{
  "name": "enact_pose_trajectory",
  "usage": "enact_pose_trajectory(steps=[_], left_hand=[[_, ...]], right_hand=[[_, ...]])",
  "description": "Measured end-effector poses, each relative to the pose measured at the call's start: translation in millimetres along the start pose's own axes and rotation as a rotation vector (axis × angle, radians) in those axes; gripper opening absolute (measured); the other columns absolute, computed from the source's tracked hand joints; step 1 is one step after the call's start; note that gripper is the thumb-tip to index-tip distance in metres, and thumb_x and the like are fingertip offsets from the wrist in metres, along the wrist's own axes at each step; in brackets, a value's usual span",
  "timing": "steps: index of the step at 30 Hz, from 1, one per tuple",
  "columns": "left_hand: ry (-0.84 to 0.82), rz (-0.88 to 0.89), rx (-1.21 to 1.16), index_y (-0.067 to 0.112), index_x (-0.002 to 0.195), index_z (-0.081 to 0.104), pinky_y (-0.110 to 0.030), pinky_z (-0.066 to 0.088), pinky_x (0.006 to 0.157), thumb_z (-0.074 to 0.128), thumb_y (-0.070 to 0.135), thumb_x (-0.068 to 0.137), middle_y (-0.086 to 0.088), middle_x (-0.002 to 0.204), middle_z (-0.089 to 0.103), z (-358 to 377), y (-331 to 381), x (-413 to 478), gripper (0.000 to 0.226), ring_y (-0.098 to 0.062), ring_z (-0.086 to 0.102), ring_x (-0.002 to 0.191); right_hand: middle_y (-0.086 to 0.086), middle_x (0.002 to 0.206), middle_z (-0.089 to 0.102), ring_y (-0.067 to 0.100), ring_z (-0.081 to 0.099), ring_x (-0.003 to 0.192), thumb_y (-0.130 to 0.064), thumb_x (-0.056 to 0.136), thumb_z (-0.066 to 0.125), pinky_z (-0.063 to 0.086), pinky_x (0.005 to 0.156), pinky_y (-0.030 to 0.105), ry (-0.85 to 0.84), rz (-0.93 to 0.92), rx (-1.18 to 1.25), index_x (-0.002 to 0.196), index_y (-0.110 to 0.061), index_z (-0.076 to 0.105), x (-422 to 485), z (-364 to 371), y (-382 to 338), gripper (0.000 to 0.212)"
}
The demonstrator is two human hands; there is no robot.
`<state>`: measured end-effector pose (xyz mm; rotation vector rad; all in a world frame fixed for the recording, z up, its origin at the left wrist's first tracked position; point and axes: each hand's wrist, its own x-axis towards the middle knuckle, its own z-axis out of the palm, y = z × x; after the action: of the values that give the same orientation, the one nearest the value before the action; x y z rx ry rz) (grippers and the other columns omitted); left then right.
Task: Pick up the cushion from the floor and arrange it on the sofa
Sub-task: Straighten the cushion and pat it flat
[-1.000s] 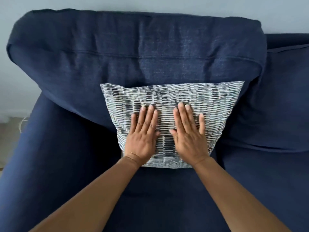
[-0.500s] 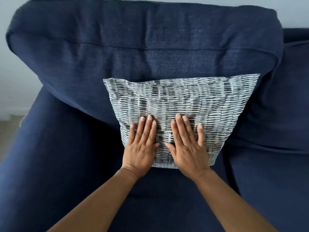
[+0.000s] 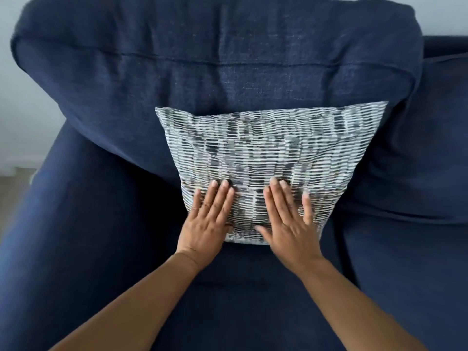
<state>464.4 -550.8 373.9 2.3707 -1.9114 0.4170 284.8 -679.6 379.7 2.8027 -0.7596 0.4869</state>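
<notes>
A grey and white patterned cushion (image 3: 268, 153) stands on the seat of a dark blue sofa (image 3: 106, 224), leaning back against the sofa's big back cushion (image 3: 217, 62). My left hand (image 3: 207, 221) lies flat on the cushion's lower left part, fingers spread. My right hand (image 3: 288, 219) lies flat on its lower middle, fingers spread too. Both palms cover the cushion's bottom edge where it meets the seat. Neither hand grips anything.
The sofa's left armrest (image 3: 50, 236) runs along the left side. A second blue back cushion (image 3: 417, 153) sits to the right. A pale wall (image 3: 22, 97) and a strip of floor (image 3: 12, 181) show at the far left.
Both hands have slid down the cushion's face toward its bottom edge. More of the cushion shows above the fingers, and the view has moved closer.
</notes>
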Motion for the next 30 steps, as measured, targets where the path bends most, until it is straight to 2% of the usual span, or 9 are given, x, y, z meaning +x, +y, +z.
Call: enact_pose_trajectory(steps=[4, 6, 10, 13, 17, 20, 24, 27, 30], left_hand=[[-0.146, -0.143, 0.089, 0.006, 0.155, -0.012, -0.054, 0.001, 0.123, 0.072, 0.022, 0.082, -0.011, 0.163, -0.009, -11, -31, 3, 0.112, -0.032, -0.004, 0.153], [-0.171, -0.158, 0.074, 0.006, 0.155, -0.010, -0.053, -0.002, 0.123, 0.068, 0.030, 0.087, -0.012, 0.164, -0.009, -21, -43, 1, 0.106, -0.029, -0.010, 0.153], [-0.074, -0.067, -0.025, 0.006, 0.158, -0.005, -0.053, 0.000, 0.124, 0.043, 0.040, 0.095, -0.013, 0.167, -0.006, -48, -40, 13, 0.086, -0.031, -0.005, 0.154], [-0.002, -0.035, -0.084, 0.008, 0.158, 0.000, -0.052, 0.000, 0.124, 0.028, 0.045, 0.101, -0.009, 0.168, -0.005, -64, -19, 53, 0.074, -0.030, -0.003, 0.154], [-0.135, -0.150, -0.046, 0.015, 0.155, -0.019, -0.048, -0.013, 0.122, 0.006, 0.052, 0.101, -0.003, 0.165, -0.020, -67, -23, 99, 0.070, -0.023, -0.022, 0.151], [-0.163, -0.268, -0.017, 0.016, 0.152, -0.026, -0.047, -0.018, 0.120, -0.003, 0.054, 0.099, -0.001, 0.162, -0.029, -68, -58, 116, 0.070, -0.022, -0.029, 0.149], [-0.176, -0.322, 0.035, 0.012, 0.156, -0.015, -0.051, -0.012, 0.122, 0.000, 0.054, 0.099, -0.005, 0.165, -0.022, -81, -86, 119, 0.072, -0.025, -0.025, 0.150], [-0.116, -0.165, -0.008, 0.012, 0.157, -0.011, -0.052, -0.006, 0.123, 0.004, 0.054, 0.101, -0.005, 0.165, -0.018, -93, -66, 120, 0.072, -0.026, -0.020, 0.152], [-0.196, -0.028, 0.004, 0.015, 0.155, -0.019, -0.051, -0.010, 0.122, -0.005, 0.056, 0.098, -0.002, 0.166, -0.020, -94, -47, 121, 0.071, -0.023, -0.025, 0.150]], right_hand=[[0.009, 0.171, 0.002, 0.026, 0.005, 0.157, -0.029, 0.088, 0.074, -0.011, 0.123, 0.052, -0.105, 0.121, -0.061, 0.161, -0.009, 0.006, -1, -2, 40, 0.102], [0.010, 0.171, 0.000, 0.027, 0.004, 0.157, -0.029, 0.092, 0.070, -0.009, 0.123, 0.053, -0.124, 0.167, -0.064, 0.161, -0.007, 0.007, -7, -10, 58, 0.095], [0.010, 0.171, 0.005, 0.026, 0.008, 0.157, -0.049, 0.099, 0.046, 0.001, 0.123, 0.057, -0.009, 0.123, -0.010, 0.161, -0.007, 0.012, 0, -32, 57, 0.082], [0.008, 0.171, 0.006, 0.024, 0.009, 0.157, -0.050, 0.104, 0.035, 0.002, 0.124, 0.054, 0.053, 0.065, 0.052, 0.162, -0.010, 0.012, 41, -45, 42, 0.074], [0.008, 0.171, 0.007, 0.023, 0.006, 0.157, -0.047, 0.105, 0.034, 0.003, 0.125, 0.052, -0.041, 0.017, -0.003, 0.162, -0.010, 0.014, 93, -51, 36, 0.070], [0.007, 0.171, 0.000, 0.024, -0.001, 0.157, -0.054, 0.105, 0.021, -0.001, 0.125, 0.054, -0.139, 0.156, -0.052, 0.162, -0.011, 0.006, 103, -55, 62, 0.073], [0.007, 0.171, -0.007, 0.023, -0.010, 0.157, -0.058, 0.104, 0.008, -0.008, 0.124, 0.052, -0.137, 0.375, 0.000, 0.162, -0.009, 0.002, 101, -68, 80, 0.077], [0.009, 0.171, 0.001, 0.025, -0.001, 0.157, -0.056, 0.105, 0.017, -0.003, 0.124, 0.054, -0.091, 0.194, -0.003, 0.162, -0.008, 0.007, 106, -74, 62, 0.075], [0.007, 0.171, 0.004, 0.024, 0.001, 0.157, -0.057, 0.105, 0.019, -0.002, 0.124, 0.053, -0.189, 0.023, -0.014, 0.162, -0.012, 0.010, 112, -76, 52, 0.074]])
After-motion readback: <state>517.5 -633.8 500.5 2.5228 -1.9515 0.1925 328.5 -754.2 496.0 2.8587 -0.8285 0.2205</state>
